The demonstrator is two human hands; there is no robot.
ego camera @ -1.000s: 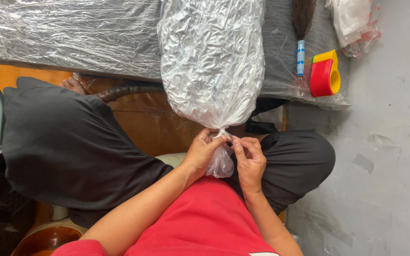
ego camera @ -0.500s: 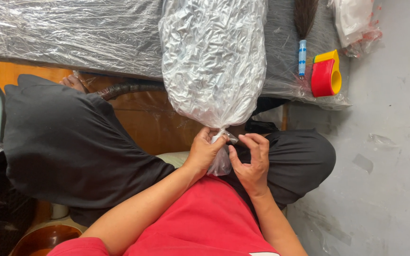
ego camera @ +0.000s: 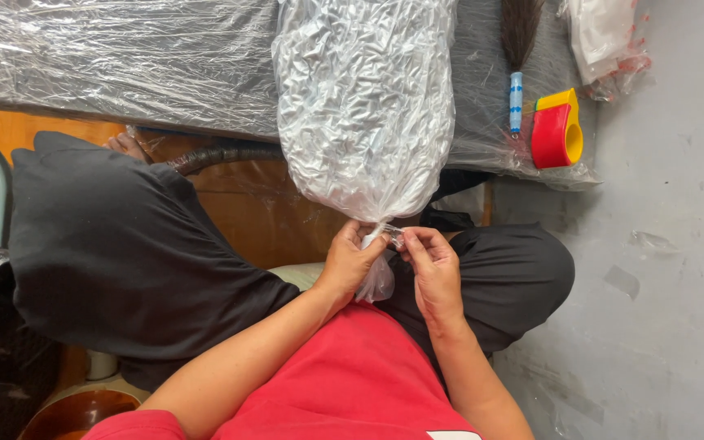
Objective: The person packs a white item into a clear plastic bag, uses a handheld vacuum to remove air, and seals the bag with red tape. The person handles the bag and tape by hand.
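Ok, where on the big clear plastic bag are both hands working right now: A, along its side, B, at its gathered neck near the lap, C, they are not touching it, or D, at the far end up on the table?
B: the left hand and right hand both pinch the bunched neck of the plastic bag, at its end nearest the person's lap.

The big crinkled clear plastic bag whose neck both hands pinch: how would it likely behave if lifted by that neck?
The plastic bag looks puffed and crinkly, so probably light for its bulk. Its thin glossy film seems floppy and likely slippery. The left hand and right hand pinch the gathered neck; lifted there, it would probably sag and swing.
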